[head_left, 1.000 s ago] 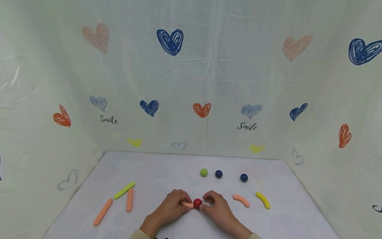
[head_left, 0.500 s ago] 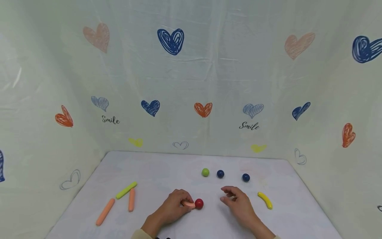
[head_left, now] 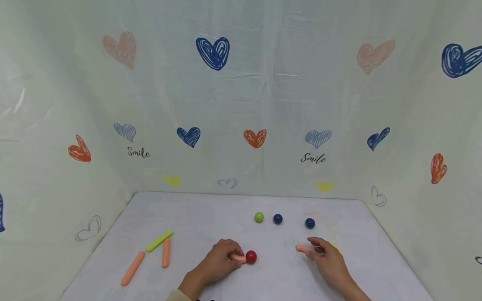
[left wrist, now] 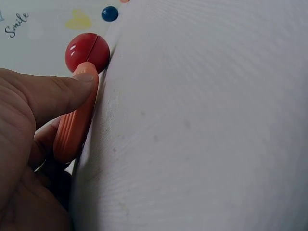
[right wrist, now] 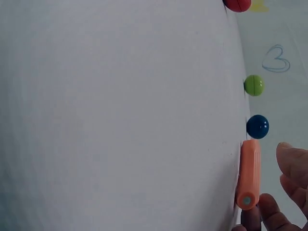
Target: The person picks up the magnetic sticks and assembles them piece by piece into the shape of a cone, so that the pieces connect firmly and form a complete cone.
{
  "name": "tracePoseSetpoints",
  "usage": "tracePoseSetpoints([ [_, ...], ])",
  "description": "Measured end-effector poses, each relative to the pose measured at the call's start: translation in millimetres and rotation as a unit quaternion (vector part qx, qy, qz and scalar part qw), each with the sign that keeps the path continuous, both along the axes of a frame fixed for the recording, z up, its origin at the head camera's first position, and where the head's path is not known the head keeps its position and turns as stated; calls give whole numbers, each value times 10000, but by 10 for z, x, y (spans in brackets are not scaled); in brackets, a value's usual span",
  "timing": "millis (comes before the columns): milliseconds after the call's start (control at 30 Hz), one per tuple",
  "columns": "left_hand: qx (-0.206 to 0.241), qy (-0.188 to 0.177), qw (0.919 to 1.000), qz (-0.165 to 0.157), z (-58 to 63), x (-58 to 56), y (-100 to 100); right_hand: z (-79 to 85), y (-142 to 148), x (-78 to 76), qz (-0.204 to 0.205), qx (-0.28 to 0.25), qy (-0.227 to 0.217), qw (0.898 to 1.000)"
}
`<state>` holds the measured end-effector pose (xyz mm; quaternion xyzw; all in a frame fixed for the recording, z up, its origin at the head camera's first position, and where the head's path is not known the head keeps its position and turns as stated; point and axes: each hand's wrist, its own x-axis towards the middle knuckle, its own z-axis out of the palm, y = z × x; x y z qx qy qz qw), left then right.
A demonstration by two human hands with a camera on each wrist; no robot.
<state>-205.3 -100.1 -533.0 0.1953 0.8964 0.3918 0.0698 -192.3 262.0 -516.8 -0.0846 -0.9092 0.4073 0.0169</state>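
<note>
My left hand [head_left: 216, 262] pinches a short curved orange rod [left wrist: 74, 132], a magnetic building stick by its look, thumb on top. The rod's far end meets a glossy red ball [head_left: 251, 256] on the white table. Farther right, my right hand [head_left: 332, 263] reaches over a second curved orange rod [head_left: 302, 248], thumb and fingers spread around it. In the right wrist view this rod [right wrist: 249, 171] lies on the tabletop with a small metal disc in its end; the thumb stands apart from it. A yellow rod [head_left: 336, 247] is mostly hidden behind the right hand.
A green ball [head_left: 258, 217] and two dark blue balls, one nearer the middle [head_left: 278, 219] and one to the right [head_left: 310, 223], stand farther back. At left lie a yellow-green rod [head_left: 160, 241] and two straight orange rods, one short [head_left: 166, 253], one long [head_left: 133, 269]. A heart-printed curtain [head_left: 241, 92] surrounds the table.
My right hand has left the red ball and moved right, over to the second curved orange rod. My left hand stays in place, holding its rod against the ball.
</note>
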Motion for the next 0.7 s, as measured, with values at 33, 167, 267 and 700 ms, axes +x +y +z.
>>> tracePoseSetpoints([
  [33,8,-2,10000,-7,0,0,0,-20,3,-2,20,2,1,10000],
  [167,5,5,10000,-24,-2,0,-2,-51,-47,5,132,-260,-167,9994],
  [267,5,-15,10000,-14,5,1,-2,-42,-113,16,289,-528,-362,9975],
  [700,29,-73,10000,44,18,16,-1,-69,-57,-109,1532,-14,-477,9870],
])
